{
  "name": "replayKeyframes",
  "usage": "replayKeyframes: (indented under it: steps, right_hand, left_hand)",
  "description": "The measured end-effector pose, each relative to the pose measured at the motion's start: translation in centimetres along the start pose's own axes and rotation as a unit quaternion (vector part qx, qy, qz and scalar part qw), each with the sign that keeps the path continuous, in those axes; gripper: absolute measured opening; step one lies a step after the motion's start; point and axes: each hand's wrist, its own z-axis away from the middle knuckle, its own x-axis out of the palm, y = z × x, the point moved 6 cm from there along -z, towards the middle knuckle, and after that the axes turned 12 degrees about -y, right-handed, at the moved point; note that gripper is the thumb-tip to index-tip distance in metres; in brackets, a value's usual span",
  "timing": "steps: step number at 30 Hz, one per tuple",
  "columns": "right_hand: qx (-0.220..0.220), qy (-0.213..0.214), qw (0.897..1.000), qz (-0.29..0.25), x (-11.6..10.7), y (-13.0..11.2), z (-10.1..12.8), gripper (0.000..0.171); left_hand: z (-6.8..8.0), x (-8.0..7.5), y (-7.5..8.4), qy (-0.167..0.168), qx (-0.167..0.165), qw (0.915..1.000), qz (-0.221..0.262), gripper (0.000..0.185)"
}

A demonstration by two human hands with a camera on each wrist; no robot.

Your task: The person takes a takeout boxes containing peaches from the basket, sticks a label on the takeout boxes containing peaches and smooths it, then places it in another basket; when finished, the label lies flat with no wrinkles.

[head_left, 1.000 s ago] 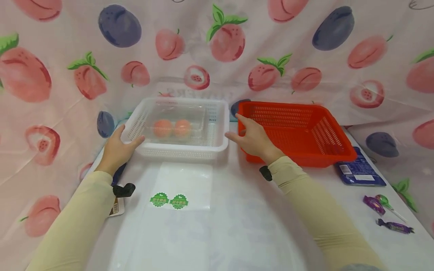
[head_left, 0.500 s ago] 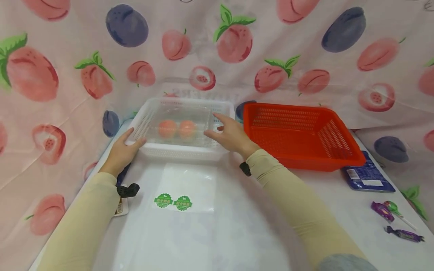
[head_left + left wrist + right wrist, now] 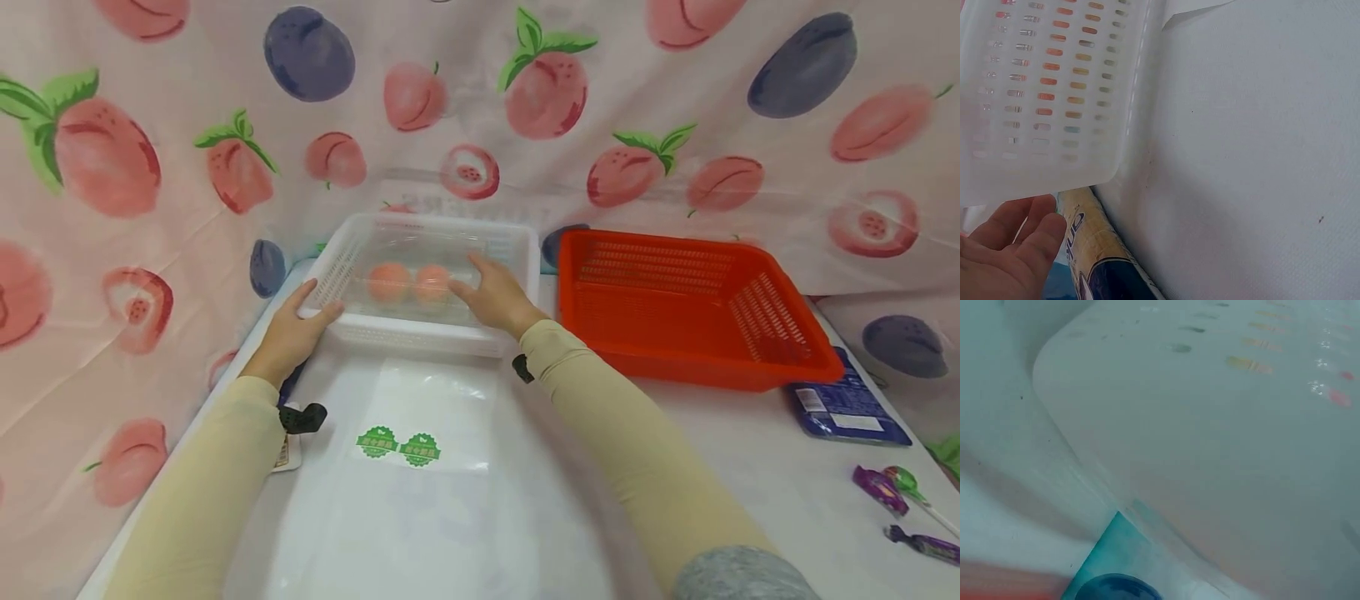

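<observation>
A white plastic basket stands at the back left of the table. Inside it lies a clear plastic container with two round orange fruits under its lid. My left hand is at the basket's front left corner, thumb and fingers spread apart; in the left wrist view the left hand lies just below the basket corner. My right hand reaches over the basket's front rim, fingers extended at the right end of the container. The right wrist view shows the basket's side, no fingers.
A red basket stands on the right, beside the white one. A blue packet lies partly under it. Wrapped candies and a lollipop lie far right. A clear bag with green labels lies in front; a tan-and-blue package lies by my left hand.
My right hand has moved left from the gap between the baskets to over the white basket, down to the container's right end. The left hand stays at the left corner. The head view has shifted slightly.
</observation>
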Motion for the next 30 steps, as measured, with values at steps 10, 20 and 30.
replayKeyframes:
  steps: [10,20,30]
  right_hand:
    - [0.042,-0.007,0.998,-0.056,0.6,1.3,-0.7,0.074]
    - [0.041,-0.02,0.996,-0.082,0.9,1.7,-1.6,0.065]
    - [0.059,-0.039,0.973,-0.219,1.3,1.8,-1.4,0.07]
  left_hand:
    - [-0.2,0.1,-0.3,-0.007,-0.012,0.9999,-0.003,0.099]
    - [-0.4,-0.1,-0.6,-0.002,-0.012,0.9999,-0.001,0.102]
    - [-0.5,-0.3,-0.9,-0.001,-0.018,0.9998,-0.004,0.101]
